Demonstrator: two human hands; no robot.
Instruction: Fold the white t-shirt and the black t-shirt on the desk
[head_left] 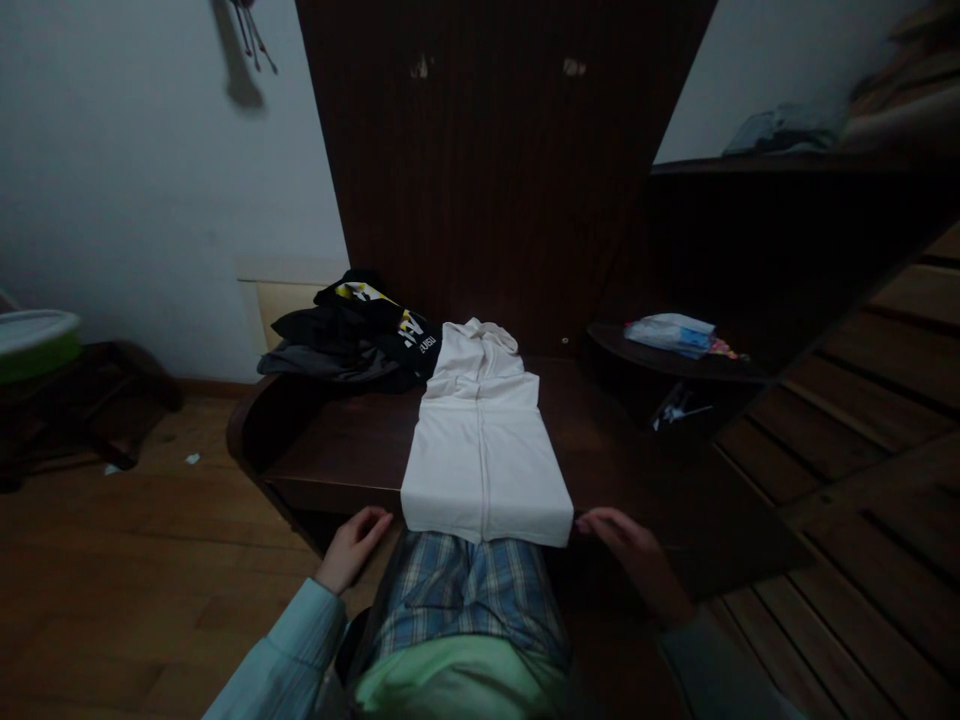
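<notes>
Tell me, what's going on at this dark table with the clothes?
A person stands at a dark wooden table with a cream hooded garment laid flat on it, folded into a long narrow strip, hood at the far end. The left hand is by the near left corner of the strip and the right hand by the near right corner, fingers at the hem. A heap of dark clothes sits at the table's far left.

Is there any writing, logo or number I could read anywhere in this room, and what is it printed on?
Nothing here reads with certainty.
Black garment in the pile behind the folded white garment: small white lettering near its edge, too small and blurred to read; the yellow and white print is unreadable too.
Plastic packet on the side shelf: coloured print, no legible words.
</notes>
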